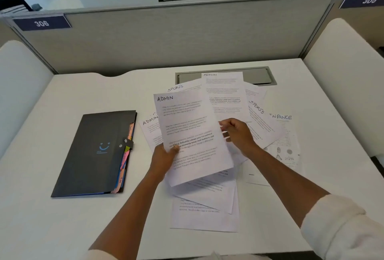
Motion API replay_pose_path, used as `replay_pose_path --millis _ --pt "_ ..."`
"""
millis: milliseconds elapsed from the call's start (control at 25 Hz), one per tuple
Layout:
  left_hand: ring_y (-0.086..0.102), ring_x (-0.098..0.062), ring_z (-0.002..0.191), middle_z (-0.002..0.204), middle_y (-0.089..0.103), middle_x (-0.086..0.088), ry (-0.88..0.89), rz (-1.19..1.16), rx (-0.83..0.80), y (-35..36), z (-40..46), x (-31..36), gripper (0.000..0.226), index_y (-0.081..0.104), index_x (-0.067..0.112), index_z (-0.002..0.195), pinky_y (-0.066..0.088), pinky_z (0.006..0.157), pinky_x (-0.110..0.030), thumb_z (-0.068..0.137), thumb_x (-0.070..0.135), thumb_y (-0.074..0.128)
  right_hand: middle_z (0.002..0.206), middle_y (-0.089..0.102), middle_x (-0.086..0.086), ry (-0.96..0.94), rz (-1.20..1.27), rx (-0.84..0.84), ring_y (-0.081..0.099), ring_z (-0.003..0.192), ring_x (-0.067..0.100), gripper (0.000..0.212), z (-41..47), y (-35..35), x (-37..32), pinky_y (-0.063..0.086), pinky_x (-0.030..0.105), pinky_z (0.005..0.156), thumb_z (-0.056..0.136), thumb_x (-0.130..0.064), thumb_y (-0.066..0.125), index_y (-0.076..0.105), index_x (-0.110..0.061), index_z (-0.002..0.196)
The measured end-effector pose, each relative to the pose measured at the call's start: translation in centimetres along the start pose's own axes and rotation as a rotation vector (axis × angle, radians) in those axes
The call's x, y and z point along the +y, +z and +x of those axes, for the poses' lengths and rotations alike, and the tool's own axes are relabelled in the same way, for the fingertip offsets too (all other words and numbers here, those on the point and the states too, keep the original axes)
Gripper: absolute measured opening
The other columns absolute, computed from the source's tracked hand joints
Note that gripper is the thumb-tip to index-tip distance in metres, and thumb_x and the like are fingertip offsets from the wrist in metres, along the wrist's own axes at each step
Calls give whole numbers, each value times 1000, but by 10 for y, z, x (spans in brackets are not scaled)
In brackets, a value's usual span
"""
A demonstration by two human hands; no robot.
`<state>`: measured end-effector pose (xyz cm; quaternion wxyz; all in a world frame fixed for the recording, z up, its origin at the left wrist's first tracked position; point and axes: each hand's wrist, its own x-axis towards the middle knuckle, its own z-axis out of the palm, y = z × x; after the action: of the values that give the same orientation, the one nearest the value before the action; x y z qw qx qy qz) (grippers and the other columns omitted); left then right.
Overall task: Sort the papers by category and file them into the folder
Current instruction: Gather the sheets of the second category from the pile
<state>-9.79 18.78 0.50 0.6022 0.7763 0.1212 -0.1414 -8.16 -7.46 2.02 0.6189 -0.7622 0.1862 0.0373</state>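
The step in hand looks like gathering the ADMIN sheets out of the mixed spread before anything goes into the folder, which lies shut and clasped on the counter at about nine o'clock from the hands, its coloured tabs showing along its right edge. To do it well, I would keep the held ADMIN sheet lifted clear of the pile so that the headings beneath stay readable, and collect the like-headed sheets under it one at a time: another ADMIN sheet lies at twelve o'clock, and a third peeks out at nine o'clock just beside the held one. The SPORTS sheets at two o'clock and the FINANCE sheet at three o'clock are best left flat for now. The left hand comes up from six o'clock with the forearm bare, and its fingers are closed on the sheet's lower left edge, thumb on the printed face, tilting the page up toward the camera. The right hand reaches in from four o'clock, sleeve rolled back, fingers curled narrowly at the sheet's right edge; whether they pinch that edge or a sheet beneath, I cannot tell.
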Motion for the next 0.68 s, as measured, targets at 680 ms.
replay_pose_path --millis 680 --pt "72 -22 88 104 74 -4 -211 -77 60 0 57 -19 21 67 16 110 58 81 -40 90 20 69 137 38 20 305 -840 314 38 128 41 86 151 -33 22 40 53 102 72 -45 78 34 -6 135"
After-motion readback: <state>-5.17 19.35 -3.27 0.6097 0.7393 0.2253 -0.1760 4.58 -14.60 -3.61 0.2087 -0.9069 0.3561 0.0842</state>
